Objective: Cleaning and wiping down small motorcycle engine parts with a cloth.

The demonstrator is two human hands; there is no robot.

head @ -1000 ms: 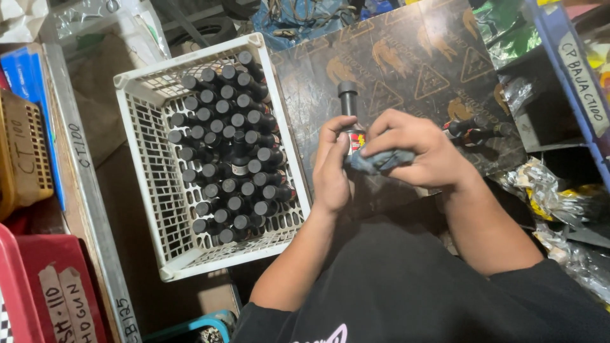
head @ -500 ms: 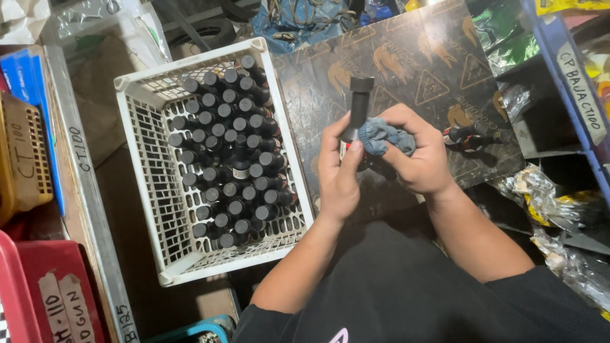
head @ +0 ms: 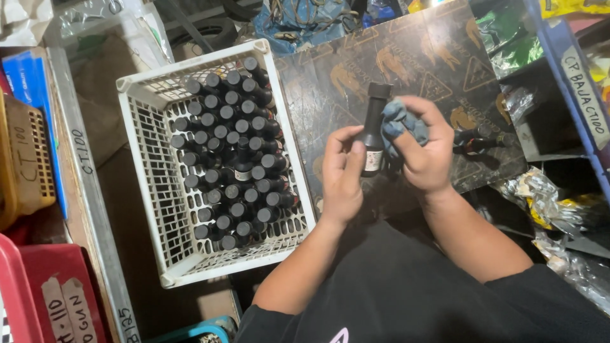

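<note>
While the cloth (head: 399,122) has risen, bottle (head: 373,134) stays upright.

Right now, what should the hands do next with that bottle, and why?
Probably rub the cloth down the bottle. The right hand presses it near the neck, the left hand steadies the bottle, and its label and lower part lie below the cloth.

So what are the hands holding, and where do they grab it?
The left hand grips a small black bottle by its lower body. The right hand holds a blue cloth bunched against the bottle's side.
</note>
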